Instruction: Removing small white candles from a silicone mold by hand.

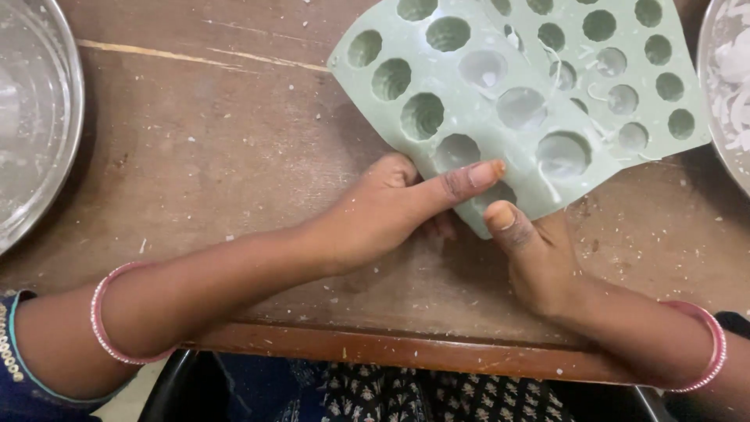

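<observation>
Hands meet at the near corner of a pale green mould (469, 94) with round cups, lying on a brown wooden worktop (219, 156). The left hand (391, 207) pinches that corner, thumb on top — the right hand (531, 250) grips it from beside, thumb pressed on the edge. A second mould (625, 70) overlaps behind. Metal bowls sit at the left edge (31, 117) and right edge (726, 86) — bare wood lies between, flecked with white crumbs.
</observation>
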